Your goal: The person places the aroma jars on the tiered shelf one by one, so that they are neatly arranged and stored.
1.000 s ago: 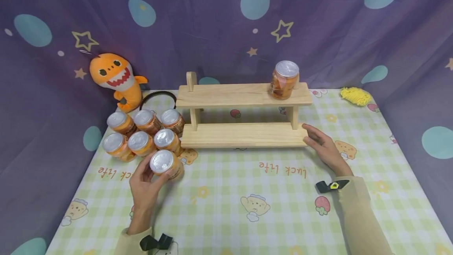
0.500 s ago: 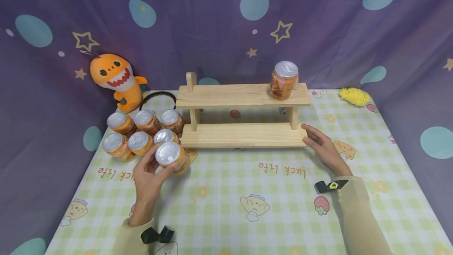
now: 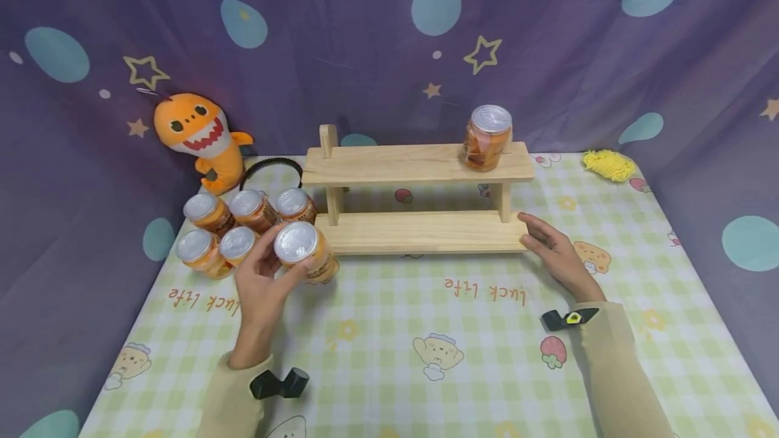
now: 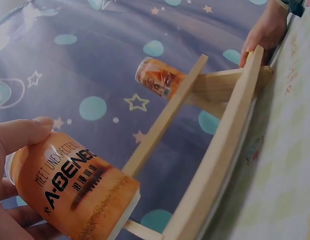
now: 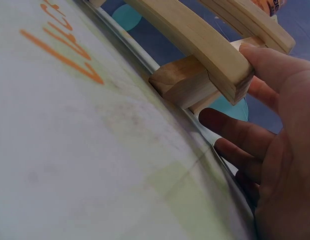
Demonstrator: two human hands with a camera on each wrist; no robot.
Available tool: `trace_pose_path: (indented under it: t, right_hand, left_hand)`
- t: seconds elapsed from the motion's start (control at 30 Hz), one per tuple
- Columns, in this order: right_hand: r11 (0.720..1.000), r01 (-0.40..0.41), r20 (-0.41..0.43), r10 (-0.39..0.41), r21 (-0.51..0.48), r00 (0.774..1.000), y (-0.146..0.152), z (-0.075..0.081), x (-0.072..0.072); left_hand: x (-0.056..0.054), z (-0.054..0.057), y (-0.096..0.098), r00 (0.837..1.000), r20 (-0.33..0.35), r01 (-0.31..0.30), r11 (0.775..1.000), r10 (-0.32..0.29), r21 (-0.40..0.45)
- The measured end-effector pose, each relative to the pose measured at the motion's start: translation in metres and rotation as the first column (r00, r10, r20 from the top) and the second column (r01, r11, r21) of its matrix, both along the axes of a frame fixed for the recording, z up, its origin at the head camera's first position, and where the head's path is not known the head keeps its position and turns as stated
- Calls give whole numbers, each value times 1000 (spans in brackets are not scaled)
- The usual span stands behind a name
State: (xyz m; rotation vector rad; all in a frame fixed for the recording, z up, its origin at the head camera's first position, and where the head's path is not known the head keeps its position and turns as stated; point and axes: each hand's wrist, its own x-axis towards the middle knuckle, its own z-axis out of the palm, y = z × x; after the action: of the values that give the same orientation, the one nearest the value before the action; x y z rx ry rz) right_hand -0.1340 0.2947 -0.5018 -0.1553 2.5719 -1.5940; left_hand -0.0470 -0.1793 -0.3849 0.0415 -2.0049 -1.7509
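My left hand [image 3: 263,279] grips an orange drink can [image 3: 319,259] with a silver top, lifted and slightly tilted, thumb on one side and fingers on the other. Black lettering shows on this can [image 4: 69,180] in the left wrist view. My right hand [image 3: 560,259] holds the right end of the lower board of a two-tier wooden shelf [image 3: 420,232]. In the right wrist view its thumb [image 5: 270,62] touches the board's end, while several fingers extend loosely below. One similar can [image 3: 487,144] stands upright on the upper board's right side.
Several more orange cans [image 3: 203,252] stand in rows left of the shelf, one hidden behind the held can. An orange shark plush [image 3: 203,134] leans at the back left by a black coiled ring [image 3: 270,162]. Yellow yarn [image 3: 610,165] lies at the back right.
My left hand has lifted the can and carried it right and away from me, toward the shelf's left end. My right hand stays at the shelf's end.
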Motion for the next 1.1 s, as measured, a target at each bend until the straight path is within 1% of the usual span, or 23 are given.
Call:
trace_pose_path:
  t: [0.17, 0.27, 0.4, 0.63, 0.8, 0.97, 1.03, 1.1]
  right_hand:
    - [1000, 1, -1, -1, 2, 1000, 0, 0, 0]
    - [1000, -3, -5, 3, -6, 1000, 1, -1, 1]
    - [1000, -5, -10, 5, -10, 1000, 1, -2, 1]
    - [1000, -6, -10, 6, -26, 1000, 0, -2, 1]
    - [1000, -10, -13, 9, -25, 1000, 0, -2, 1]
    - [1000, 0, 0, 0, -3, 1000, 1, 0, 0]
    - [1000, 0, 1, 0, -3, 1000, 1, -1, 0]
    - [1000, 0, 0, 0, -11, 1000, 1, -1, 0]
  left_hand:
    - [-8, 9, 7, 999, -35, 24, 1000, -23, 13]
    - [-13, 12, 11, 998, -43, 41, 999, -40, 24]
    - [-20, 17, 18, 998, -29, 50, 998, -49, 37]
    - [-32, 25, 29, 1000, 5, 26, 999, -26, 38]
    - [-41, 32, 37, 998, 11, 54, 997, -54, 57]
    - [-53, 40, 46, 994, -23, 107, 990, -106, 88]
    - [-57, 42, 49, 991, -43, 133, 987, -129, 95]
    - [-62, 44, 53, 989, -46, 146, 985, -142, 95]
